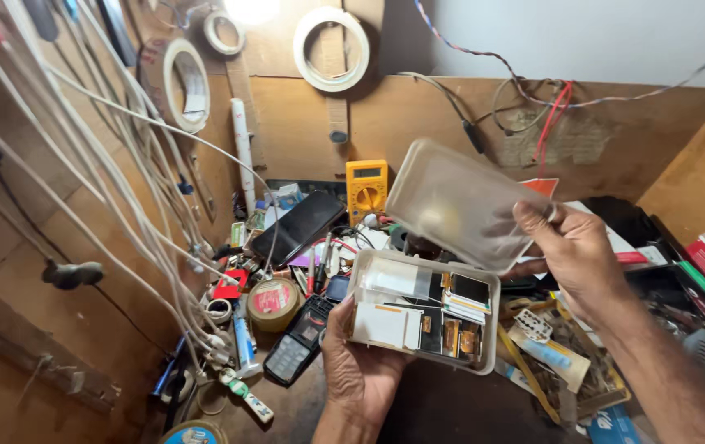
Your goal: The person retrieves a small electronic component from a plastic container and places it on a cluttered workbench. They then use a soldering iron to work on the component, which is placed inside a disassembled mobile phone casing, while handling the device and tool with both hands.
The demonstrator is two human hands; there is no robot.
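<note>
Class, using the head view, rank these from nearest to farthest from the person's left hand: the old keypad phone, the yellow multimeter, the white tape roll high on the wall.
From the left hand, which holds the clear plastic box:
1. Old keypad phone, just left of the hand on the bench.
2. Yellow multimeter, farther back against the wooden wall.
3. White tape roll, highest up on the wall.

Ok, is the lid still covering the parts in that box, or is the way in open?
Nothing visible blocks it. The right hand holds the clear lid lifted off and tilted above the box, which rests in the left hand. The parts lie uncovered.
</note>
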